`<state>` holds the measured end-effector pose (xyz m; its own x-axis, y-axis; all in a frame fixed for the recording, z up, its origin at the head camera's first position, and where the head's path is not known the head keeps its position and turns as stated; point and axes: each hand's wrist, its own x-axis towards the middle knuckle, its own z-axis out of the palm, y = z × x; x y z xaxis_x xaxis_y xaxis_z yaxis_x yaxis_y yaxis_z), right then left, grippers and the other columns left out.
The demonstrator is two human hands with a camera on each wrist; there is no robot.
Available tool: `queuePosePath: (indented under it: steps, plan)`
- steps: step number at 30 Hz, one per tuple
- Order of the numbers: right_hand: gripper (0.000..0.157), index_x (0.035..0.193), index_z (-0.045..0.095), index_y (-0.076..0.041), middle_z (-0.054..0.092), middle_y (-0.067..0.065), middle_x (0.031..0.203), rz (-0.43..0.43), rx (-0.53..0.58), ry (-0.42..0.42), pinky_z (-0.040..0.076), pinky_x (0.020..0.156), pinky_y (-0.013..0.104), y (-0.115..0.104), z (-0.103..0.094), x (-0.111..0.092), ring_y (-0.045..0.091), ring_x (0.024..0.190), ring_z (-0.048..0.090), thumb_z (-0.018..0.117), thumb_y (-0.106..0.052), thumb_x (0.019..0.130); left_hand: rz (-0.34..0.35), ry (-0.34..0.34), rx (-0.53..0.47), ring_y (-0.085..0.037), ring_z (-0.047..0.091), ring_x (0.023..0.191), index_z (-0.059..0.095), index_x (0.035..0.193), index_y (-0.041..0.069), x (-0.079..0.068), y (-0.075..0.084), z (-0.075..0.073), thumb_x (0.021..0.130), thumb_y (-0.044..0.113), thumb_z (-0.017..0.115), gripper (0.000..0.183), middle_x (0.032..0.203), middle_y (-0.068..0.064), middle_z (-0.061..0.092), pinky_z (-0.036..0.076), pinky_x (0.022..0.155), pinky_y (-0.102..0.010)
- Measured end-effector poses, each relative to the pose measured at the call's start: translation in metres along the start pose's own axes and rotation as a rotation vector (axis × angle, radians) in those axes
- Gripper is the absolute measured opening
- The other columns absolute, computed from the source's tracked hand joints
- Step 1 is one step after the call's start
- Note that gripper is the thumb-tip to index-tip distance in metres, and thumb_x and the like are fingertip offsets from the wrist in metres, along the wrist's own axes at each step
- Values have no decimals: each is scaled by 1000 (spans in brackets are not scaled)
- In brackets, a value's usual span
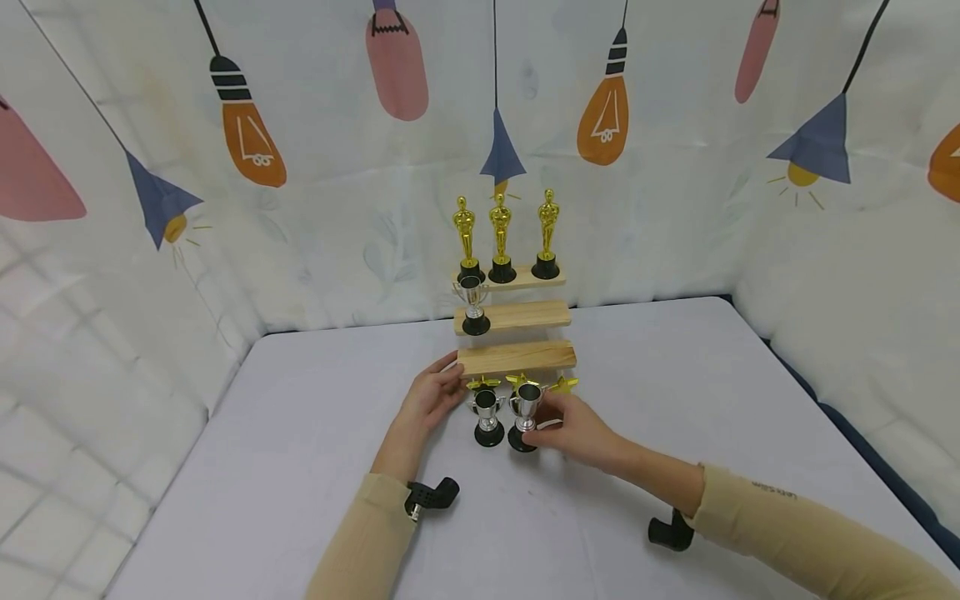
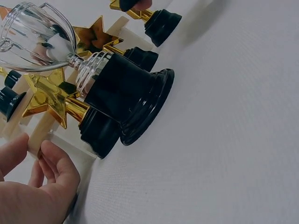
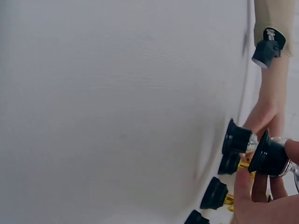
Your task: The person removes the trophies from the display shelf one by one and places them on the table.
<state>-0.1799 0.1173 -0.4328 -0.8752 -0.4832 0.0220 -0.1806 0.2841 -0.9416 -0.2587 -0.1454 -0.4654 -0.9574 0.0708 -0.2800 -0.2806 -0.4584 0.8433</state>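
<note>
My left hand pinches the left end of the lowest wooden board of a tiered display shelf; the left wrist view shows thumb and fingers on that board end. In my right hand is a silver trophy cup, gripped by its black base between thumb and fingers. A second silver trophy cup stands upright just left of it. Behind these two are gold star trophies on black bases, partly hidden in the head view.
Another silver trophy cup stands at the left of the middle board. Three gold figure statuettes line the top board. A white-covered table lies beneath, with a printed curtain behind.
</note>
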Motion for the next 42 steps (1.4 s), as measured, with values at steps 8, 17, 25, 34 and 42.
queuePosePath:
  steps: [8,17,25,34,42]
  plan:
    - [26,109,67,2,70,9,105,15,-30,21,54,94,38,9,6,-2,26,105,65,80,-6,87,-9,-2,-1,-13,57,99,35,157,0,0,1,1,105,0,52,54,147,-22,45,48,80,-25]
    - [23,103,67,-2,69,5,101,35,-83,54,55,90,38,18,11,1,24,100,65,81,-5,85,-6,7,-6,-12,58,98,36,156,0,1,-1,0,105,-1,52,53,144,-21,47,49,80,-25]
    - [22,102,69,-5,69,2,98,28,-149,85,55,85,34,20,15,5,20,97,65,82,-6,84,-2,2,-6,-12,57,97,36,156,0,1,-1,0,105,-1,52,54,143,-21,46,48,79,-25]
    - [22,99,68,-5,68,2,95,14,-213,138,54,81,34,23,18,11,21,93,64,84,-8,83,-5,8,-8,-13,58,97,37,156,0,1,-1,-1,105,-1,53,53,142,-21,48,49,80,-25]
    - [21,98,67,-4,67,2,91,9,-246,175,55,78,32,22,23,12,20,88,65,82,-4,83,-5,8,-3,-13,58,97,37,156,0,0,-1,-1,105,0,53,53,144,-21,47,49,80,-25]
